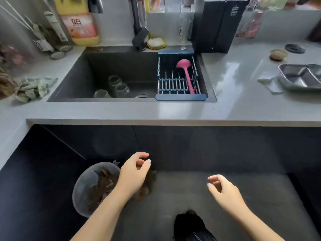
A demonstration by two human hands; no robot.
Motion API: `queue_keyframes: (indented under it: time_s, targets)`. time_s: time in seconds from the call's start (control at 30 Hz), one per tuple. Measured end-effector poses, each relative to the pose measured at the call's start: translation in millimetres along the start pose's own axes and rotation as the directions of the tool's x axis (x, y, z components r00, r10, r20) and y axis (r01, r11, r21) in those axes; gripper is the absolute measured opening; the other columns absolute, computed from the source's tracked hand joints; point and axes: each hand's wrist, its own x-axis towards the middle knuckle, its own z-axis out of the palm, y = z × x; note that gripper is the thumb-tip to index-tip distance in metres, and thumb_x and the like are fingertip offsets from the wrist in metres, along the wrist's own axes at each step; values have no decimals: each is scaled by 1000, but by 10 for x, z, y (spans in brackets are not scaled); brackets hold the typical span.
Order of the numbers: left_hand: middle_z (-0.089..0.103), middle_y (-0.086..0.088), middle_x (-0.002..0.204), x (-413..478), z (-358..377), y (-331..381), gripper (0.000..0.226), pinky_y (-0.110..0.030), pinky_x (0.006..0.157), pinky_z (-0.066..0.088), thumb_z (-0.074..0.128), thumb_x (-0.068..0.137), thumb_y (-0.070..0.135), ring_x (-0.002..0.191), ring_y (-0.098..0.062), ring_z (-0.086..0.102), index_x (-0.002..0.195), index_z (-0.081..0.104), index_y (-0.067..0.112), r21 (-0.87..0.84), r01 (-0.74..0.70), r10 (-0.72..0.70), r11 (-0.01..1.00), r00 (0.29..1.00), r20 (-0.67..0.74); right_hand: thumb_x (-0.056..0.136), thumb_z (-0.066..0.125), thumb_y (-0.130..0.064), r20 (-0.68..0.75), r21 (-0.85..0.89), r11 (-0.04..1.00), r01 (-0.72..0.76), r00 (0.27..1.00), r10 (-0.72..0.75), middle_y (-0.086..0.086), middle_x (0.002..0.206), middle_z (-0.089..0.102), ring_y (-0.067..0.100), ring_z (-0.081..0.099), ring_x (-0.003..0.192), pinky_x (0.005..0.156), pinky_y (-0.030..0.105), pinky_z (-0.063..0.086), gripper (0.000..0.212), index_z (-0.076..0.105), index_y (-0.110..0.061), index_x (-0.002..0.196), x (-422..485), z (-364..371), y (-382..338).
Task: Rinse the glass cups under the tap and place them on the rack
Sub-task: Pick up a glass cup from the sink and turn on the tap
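Observation:
Three clear glass cups lie in the dark sink (73,79): one (114,81) at the back, one (122,90) beside it, one (101,93) at the front left. The black tap (140,38) hangs over the sink's back edge. A blue-framed wire rack (173,84) spans the sink's right side and holds a pink ladle (186,73). My left hand (133,173) and my right hand (222,189) hover low in front of the counter, well below the sink. Both have loosely curled fingers and hold nothing.
A green cloth (34,87) lies left of the sink. A yellow detergent bottle (79,21) stands at the back left, a black box (215,23) at the back right. A metal tray (302,77) rests on the right counter. A bin (92,186) stands on the floor.

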Motion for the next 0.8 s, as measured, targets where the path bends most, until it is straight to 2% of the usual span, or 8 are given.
queue_keyframes:
  time_s: [0.1, 0.2, 0.27, 0.37, 0.53, 0.6, 0.7, 0.8]
  targets:
    - [66, 1, 88, 177, 43, 231, 26, -26, 73, 54, 59, 88, 18, 81, -16, 68, 84, 57, 44, -51, 42, -46, 998, 996, -78, 87, 56, -24, 0, 13, 987, 162, 987, -162, -12, 84, 65, 1, 58, 78, 63, 13, 40, 12, 56, -31, 96, 424, -377, -332]
    - [67, -1, 85, 354, 16, 441, 19, -20, 64, 48, 59, 88, 16, 78, -14, 69, 93, 63, 34, -133, 43, -69, 990, 979, -194, 86, 57, -22, 2, 34, 947, 318, 948, -318, -10, 81, 66, 2, 61, 76, 64, 12, 42, 14, 56, -31, 96, 806, -699, -744]
    - [67, 0, 86, 489, -59, 580, 19, -20, 65, 46, 58, 88, 14, 78, -15, 69, 96, 64, 30, -163, 30, -71, 986, 965, -251, 86, 58, -22, 11, 50, 916, 399, 916, -400, -11, 82, 65, 4, 62, 75, 62, 12, 43, 14, 56, -31, 97, 1016, -840, -1059]
    - [68, 1, 86, 705, -231, 776, 25, -26, 71, 50, 58, 88, 14, 73, -11, 68, 87, 62, 38, -192, -15, -49, 981, 946, -321, 87, 58, -19, 20, 105, 864, 493, 868, -497, -10, 84, 63, 8, 63, 77, 61, 14, 46, 15, 54, -28, 99, 1324, -922, -1527]
    - [68, 1, 83, 1227, -567, 898, 26, -30, 75, 52, 57, 88, 14, 69, -5, 68, 85, 64, 38, -277, -98, -35, 956, 898, -439, 86, 59, -15, 8, 100, 804, 587, 807, -590, -11, 78, 59, -2, 56, 64, 55, 6, 44, 17, 55, -24, 100, 1924, -780, -2238]
    - [67, 0, 80, 1462, -705, 899, 26, -29, 73, 51, 56, 88, 12, 67, -3, 67, 85, 63, 37, -294, -110, -43, 949, 882, -469, 85, 60, -17, 32, 59, 798, 600, 798, -602, -13, 77, 60, -1, 56, 61, 52, 10, 42, 20, 55, -24, 102, 2163, -659, -2506]
    - [66, -3, 79, 1786, -910, 842, 27, -29, 70, 51, 57, 88, 8, 62, 0, 66, 87, 62, 35, -312, -103, -69, 945, 866, -495, 84, 60, -18, 98, -23, 809, 588, 806, -583, -16, 78, 59, 4, 59, 71, 59, 13, 44, 23, 54, -22, 107, 2456, -442, -2845]
    - [65, -1, 78, 2059, -1085, 757, 22, -28, 70, 51, 58, 87, 9, 68, -7, 66, 94, 63, 30, -302, -37, -123, 953, 860, -495, 84, 61, -18, 188, -82, 797, 599, 794, -578, -10, 81, 61, 14, 61, 79, 71, 25, 45, 30, 53, -18, 113, 2703, -193, -3095]
